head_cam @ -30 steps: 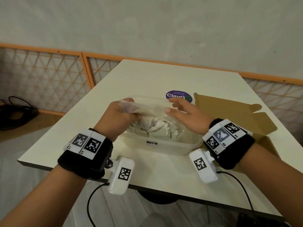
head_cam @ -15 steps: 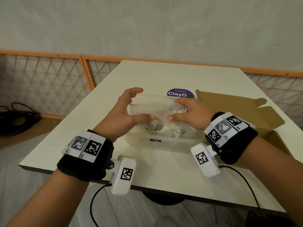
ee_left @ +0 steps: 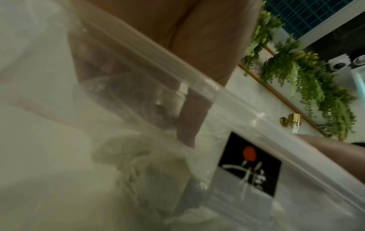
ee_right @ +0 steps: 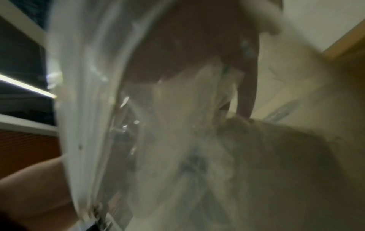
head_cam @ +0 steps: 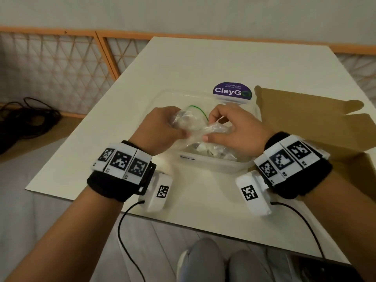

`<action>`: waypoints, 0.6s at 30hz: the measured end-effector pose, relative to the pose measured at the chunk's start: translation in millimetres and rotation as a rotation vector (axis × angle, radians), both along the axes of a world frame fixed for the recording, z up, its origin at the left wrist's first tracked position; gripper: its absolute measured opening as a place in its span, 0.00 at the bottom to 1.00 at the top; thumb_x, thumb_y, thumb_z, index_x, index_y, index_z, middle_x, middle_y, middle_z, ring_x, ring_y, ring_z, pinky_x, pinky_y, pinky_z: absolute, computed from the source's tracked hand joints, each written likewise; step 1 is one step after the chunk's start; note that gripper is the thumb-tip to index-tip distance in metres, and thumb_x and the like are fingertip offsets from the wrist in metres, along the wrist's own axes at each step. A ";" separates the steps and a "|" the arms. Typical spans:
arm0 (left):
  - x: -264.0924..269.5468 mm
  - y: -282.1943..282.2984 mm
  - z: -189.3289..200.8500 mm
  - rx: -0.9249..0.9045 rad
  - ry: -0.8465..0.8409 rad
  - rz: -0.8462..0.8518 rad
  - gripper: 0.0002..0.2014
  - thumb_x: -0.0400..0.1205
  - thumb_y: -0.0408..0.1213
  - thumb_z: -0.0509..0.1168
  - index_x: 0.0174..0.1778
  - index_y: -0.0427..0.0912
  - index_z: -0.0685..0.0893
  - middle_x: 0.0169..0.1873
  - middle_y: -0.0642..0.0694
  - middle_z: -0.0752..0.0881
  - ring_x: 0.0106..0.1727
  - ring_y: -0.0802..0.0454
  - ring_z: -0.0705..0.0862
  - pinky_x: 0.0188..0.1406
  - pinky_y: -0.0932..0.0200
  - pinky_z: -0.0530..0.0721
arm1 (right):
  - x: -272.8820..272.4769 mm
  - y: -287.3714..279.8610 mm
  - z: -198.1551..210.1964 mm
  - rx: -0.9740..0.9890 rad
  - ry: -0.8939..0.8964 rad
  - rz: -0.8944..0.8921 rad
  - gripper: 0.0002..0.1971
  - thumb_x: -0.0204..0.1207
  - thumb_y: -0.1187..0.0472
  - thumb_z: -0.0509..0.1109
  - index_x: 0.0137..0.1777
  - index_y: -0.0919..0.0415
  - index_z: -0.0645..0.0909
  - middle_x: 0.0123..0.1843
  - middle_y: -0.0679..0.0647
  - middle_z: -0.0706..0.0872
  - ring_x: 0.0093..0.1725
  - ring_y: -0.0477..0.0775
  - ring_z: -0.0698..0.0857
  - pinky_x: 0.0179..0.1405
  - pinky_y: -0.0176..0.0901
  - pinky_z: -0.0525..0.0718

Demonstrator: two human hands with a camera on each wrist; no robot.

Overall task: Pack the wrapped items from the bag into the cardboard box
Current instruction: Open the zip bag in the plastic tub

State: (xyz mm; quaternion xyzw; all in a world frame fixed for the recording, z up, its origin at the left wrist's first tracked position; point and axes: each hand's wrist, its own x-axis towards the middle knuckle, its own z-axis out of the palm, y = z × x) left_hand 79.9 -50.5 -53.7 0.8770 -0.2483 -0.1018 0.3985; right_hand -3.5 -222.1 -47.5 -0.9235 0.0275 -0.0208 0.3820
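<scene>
A clear zip bag (head_cam: 191,123) with a green seal line is held above a translucent plastic tub (head_cam: 215,166) on the table. My left hand (head_cam: 162,127) grips the bag's left side. My right hand (head_cam: 230,127) pinches its right side and top edge. Pale wrapped items (head_cam: 209,151) show through the plastic low in the bag, also as crumpled wrapped items (ee_left: 150,170) in the left wrist view. The open cardboard box (head_cam: 317,127) lies just right of my right hand. The right wrist view is blurred, showing the bag (ee_right: 187,125) close up.
A purple ClayGo sticker (head_cam: 232,92) sits on the white table (head_cam: 203,62) behind the tub. An orange lattice fence (head_cam: 61,64) and black cables (head_cam: 26,119) are to the left. My knees (head_cam: 219,261) show below the table's near edge.
Both hands have closed round the bag's top; the left hand, spread half a second ago, now grips it. The green seal now shows between the hands. The head view has tilted downward.
</scene>
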 end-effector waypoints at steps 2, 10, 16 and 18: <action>-2.4 -1.2 0.3 -0.013 0.010 0.040 0.08 0.71 0.36 0.75 0.36 0.49 0.82 0.27 0.55 0.79 0.28 0.59 0.77 0.31 0.65 0.72 | 0.9 -0.5 3.9 0.078 0.056 -0.021 0.15 0.67 0.46 0.76 0.45 0.52 0.76 0.54 0.49 0.81 0.53 0.47 0.79 0.53 0.39 0.75; -4.7 -1.7 -5.0 -0.007 -0.094 0.138 0.21 0.71 0.40 0.74 0.57 0.47 0.75 0.57 0.47 0.79 0.54 0.54 0.77 0.46 0.64 0.71 | 5.1 1.7 -0.1 0.191 0.002 -0.145 0.17 0.66 0.49 0.78 0.51 0.49 0.76 0.43 0.45 0.78 0.35 0.40 0.75 0.40 0.32 0.74; -8.4 4.3 -8.7 -0.201 -0.221 0.118 0.33 0.68 0.42 0.72 0.69 0.56 0.69 0.66 0.51 0.67 0.69 0.54 0.66 0.59 0.73 0.63 | 5.5 -0.5 -6.4 0.070 -0.034 -0.117 0.19 0.68 0.51 0.77 0.57 0.50 0.76 0.40 0.38 0.74 0.40 0.40 0.76 0.39 0.30 0.73; -12.8 7.5 -7.0 -0.291 -0.239 0.200 0.25 0.68 0.48 0.71 0.59 0.58 0.71 0.61 0.51 0.68 0.65 0.54 0.67 0.59 0.69 0.66 | 3.5 2.1 -6.9 0.026 -0.086 -0.112 0.15 0.69 0.52 0.77 0.49 0.52 0.76 0.38 0.41 0.74 0.37 0.45 0.75 0.37 0.36 0.73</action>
